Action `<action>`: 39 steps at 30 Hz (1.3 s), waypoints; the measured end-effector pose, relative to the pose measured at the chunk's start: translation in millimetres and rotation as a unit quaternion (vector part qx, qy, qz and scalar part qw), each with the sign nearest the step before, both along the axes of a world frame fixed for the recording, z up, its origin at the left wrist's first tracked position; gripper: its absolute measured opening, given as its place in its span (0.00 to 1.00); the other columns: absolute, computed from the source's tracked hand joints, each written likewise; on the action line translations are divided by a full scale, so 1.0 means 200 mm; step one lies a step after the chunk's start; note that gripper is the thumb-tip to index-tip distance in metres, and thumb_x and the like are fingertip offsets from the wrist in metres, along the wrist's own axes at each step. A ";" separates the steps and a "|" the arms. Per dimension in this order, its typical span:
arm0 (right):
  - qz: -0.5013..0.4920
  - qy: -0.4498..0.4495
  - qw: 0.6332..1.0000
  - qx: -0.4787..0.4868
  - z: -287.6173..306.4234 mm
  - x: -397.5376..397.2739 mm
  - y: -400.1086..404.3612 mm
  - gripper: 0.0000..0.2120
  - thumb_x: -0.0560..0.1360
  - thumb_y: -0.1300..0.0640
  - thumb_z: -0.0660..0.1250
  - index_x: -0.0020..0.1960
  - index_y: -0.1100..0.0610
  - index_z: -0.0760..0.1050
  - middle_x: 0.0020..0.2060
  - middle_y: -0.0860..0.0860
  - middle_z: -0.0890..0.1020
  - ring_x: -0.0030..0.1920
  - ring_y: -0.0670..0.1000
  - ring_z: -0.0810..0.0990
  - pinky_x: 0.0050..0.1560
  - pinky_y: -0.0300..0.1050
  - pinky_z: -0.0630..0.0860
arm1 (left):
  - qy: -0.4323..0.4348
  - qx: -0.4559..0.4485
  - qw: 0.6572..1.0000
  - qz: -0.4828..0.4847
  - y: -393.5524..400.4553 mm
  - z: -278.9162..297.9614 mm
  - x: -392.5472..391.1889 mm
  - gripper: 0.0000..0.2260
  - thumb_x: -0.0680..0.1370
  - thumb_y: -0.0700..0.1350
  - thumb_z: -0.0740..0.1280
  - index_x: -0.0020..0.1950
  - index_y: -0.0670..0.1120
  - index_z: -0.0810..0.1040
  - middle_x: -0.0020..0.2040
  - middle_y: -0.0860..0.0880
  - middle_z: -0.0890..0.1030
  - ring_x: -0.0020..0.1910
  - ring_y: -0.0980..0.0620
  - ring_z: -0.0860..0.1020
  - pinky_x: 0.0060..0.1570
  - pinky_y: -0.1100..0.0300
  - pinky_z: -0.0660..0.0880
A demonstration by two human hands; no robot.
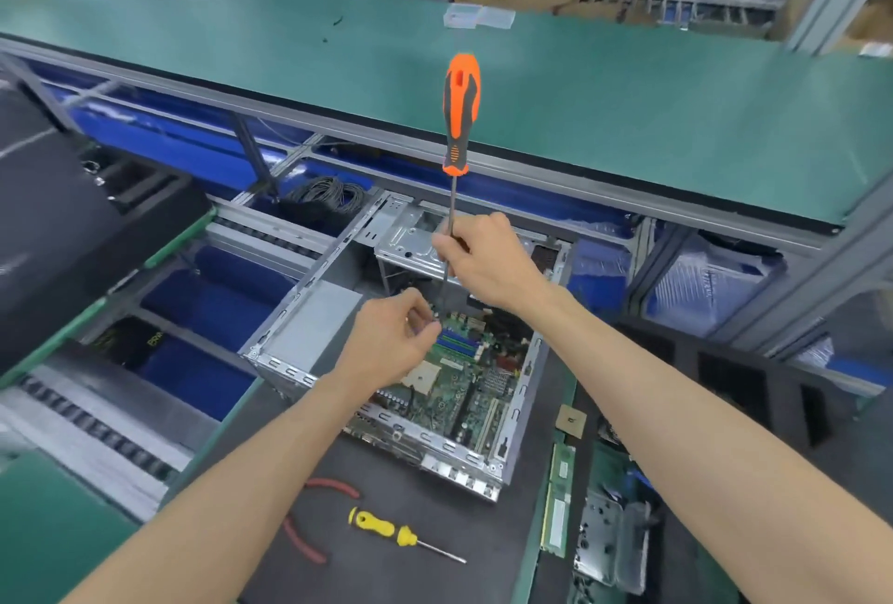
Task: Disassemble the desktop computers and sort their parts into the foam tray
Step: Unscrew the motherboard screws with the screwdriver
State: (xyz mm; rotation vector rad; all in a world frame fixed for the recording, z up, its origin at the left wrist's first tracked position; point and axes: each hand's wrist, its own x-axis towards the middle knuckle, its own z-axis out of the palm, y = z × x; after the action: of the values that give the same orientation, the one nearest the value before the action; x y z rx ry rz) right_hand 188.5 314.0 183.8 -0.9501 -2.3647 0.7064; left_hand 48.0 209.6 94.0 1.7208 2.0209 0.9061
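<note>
- Progress: computer case lies open on the dark mat at the centre, side panel off, drive cage bare at 12 o'clock inside it. By my reckoning the strip-down is partway through, motherboard stage.
- Motherboard sits in the case floor, green, with blue memory slots showing empty and the processor socket bare of any cooler. Board not yet lifted out.
- My right hand grips the long shaft of the orange screwdriver, fingers curled round the metal; handle stands high toward 12 o'clock, tip down near the board's far edge.
- My left hand hovers at the board's 10 o'clock corner, fingertips pinched together as if on a small screw; the thing itself is too small to make out.
- Containers: foam tray spreads at 3 to 5 o'clock, dark, with cut pockets. Nearer pockets at 5 o'clock hold a green memory stick lying lengthwise and a metal-framed part just beside it; a small tan square sits above them. Farther pockets at 3 o'clock look dark, contents not readable.
- Spare tools at 6 o'clock on the mat: yellow screwdriver, red-handled pliers, untouched.
- Left to do, as I judge: free remaining board screws, lift board, sort it, then cage and shell.
</note>
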 end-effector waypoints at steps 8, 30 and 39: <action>0.037 0.009 0.998 -0.045 -0.09 0.03 -0.08 0.17 0.78 0.56 0.67 0.35 0.66 0.76 0.29 0.61 0.78 0.34 0.61 0.74 0.42 0.58 0.73 | -0.065 -0.077 0.993 -0.054 0.01 -0.04 0.04 0.10 0.78 0.43 0.70 0.38 0.53 0.78 0.33 0.52 0.81 0.29 0.60 0.74 0.32 0.65 0.67; 0.177 0.150 0.973 -0.006 0.09 0.07 0.04 0.23 0.77 0.53 0.68 0.67 0.47 0.62 0.32 0.55 0.71 0.28 0.50 0.70 0.33 0.51 0.71 | -0.082 -0.219 0.969 -0.081 0.03 -0.08 0.04 0.03 0.69 0.44 0.80 0.39 0.46 0.88 0.35 0.61 0.84 0.36 0.67 0.82 0.35 0.74 0.73; 0.336 0.145 0.930 -0.005 0.09 0.04 0.01 0.22 0.78 0.62 0.66 0.68 0.52 0.62 0.32 0.56 0.68 0.29 0.53 0.72 0.32 0.42 0.69 | -0.056 -0.337 0.926 -0.162 0.02 -0.02 0.05 0.08 0.68 0.48 0.81 0.46 0.50 0.89 0.40 0.63 0.85 0.42 0.64 0.82 0.45 0.71 0.75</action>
State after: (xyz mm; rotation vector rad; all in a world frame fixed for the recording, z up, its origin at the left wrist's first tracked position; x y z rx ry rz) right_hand 196.2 315.4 202.5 0.0108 -2.3946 1.0213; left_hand 57.4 212.9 89.4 1.4845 1.6245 0.1533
